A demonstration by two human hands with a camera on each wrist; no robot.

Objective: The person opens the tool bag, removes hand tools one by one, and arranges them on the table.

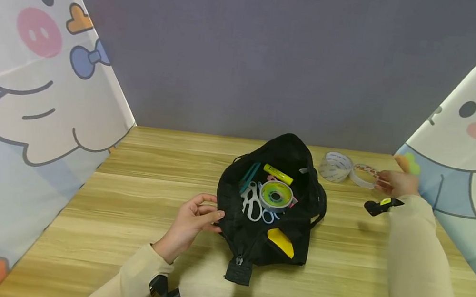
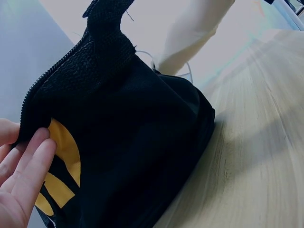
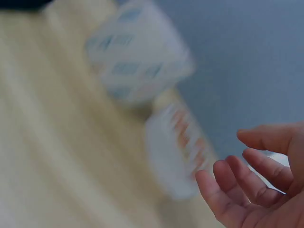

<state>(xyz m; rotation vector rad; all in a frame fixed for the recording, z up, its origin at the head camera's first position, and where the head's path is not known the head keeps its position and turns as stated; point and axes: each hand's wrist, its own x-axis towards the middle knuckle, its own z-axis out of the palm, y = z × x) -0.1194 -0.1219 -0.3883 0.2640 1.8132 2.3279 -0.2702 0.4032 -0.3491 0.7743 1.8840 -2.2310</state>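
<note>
One tape roll [image 1: 361, 183] is seen, from the head, beside the right hand [image 1: 399, 183]. Left wrist: a bag [image 2: 128, 128] is pinched by the left hand [image 2: 29, 175]; tugged, it could be tipped. Right wrist: though blurred, nothing seems grasped; by haste, the roll could be bumped away.

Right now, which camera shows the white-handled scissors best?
The head view: it looks into the open black bag at the white-handled scissors. Neither wrist view shows them: the left meets the bag's outside, the right faces tape rolls.
</note>
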